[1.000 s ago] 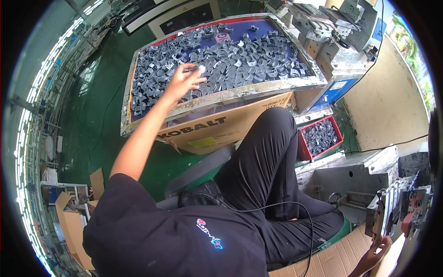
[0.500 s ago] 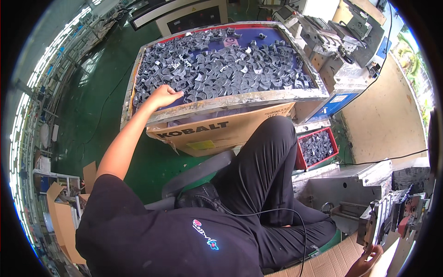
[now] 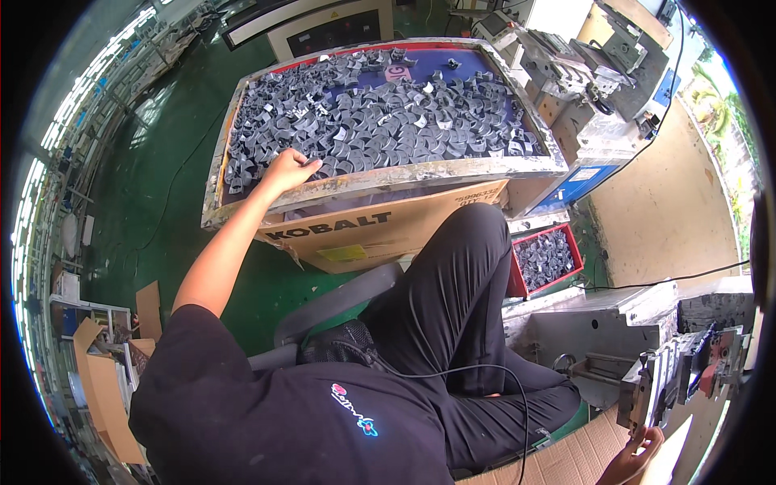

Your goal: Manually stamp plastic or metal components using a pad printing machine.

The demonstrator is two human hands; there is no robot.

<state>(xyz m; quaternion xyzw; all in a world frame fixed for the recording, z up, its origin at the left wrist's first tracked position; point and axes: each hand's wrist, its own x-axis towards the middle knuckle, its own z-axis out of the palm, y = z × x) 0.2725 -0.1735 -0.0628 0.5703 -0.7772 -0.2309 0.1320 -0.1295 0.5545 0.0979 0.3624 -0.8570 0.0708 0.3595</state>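
Note:
Many small dark-grey curved plastic pieces (image 3: 380, 129) lie spread over a wide framed tray (image 3: 388, 183) in front of me. My left hand (image 3: 289, 171) is at the tray's near left part, with its fingers closed together beside the nearest pieces. What the fingertips hold, if anything, is hidden. Far to the lower right, my right hand (image 3: 634, 457) has its fingers bent up against the lower end of a metal fixture (image 3: 647, 392). Whether it grips anything there is not visible.
Under the tray stands a large cardboard box (image 3: 347, 234). A red bin (image 3: 546, 260) of similar pieces sits right of my knee. Machinery (image 3: 598, 105) stands at the far right, with a metal housing (image 3: 602, 327) below. A black cable (image 3: 477, 369) crosses my lap.
The whole view has shifted slightly left. My left hand stays at the tray's near edge with its fingers closed, and my right hand stays by the metal fixture.

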